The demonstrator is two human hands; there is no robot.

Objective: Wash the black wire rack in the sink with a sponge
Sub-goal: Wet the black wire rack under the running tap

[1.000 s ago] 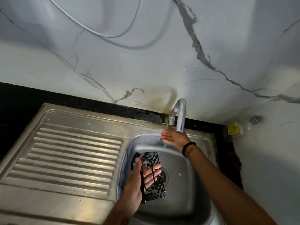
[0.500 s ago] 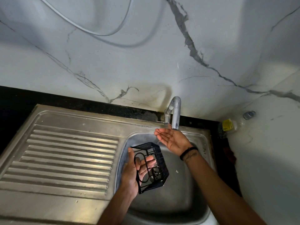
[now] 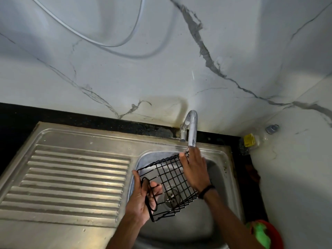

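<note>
The black wire rack hangs tilted over the steel sink bowl, its grid facing up toward me. My left hand grips its near left edge by the looped wire handle. My right hand lies flat along the rack's far right edge, fingers pointing up just under the faucet spout. The drain shows through the grid. A green sponge sits in a red bowl at the lower right corner, away from both hands.
A ribbed steel drainboard fills the left side. The marble wall rises behind, with a white hose looping across it. A clear bottle with a yellow label lies in the back right corner on the black counter.
My left hand has lifted and turned the rack so its grid faces up. My right hand has left the water stream and come down onto the rack's right edge.
</note>
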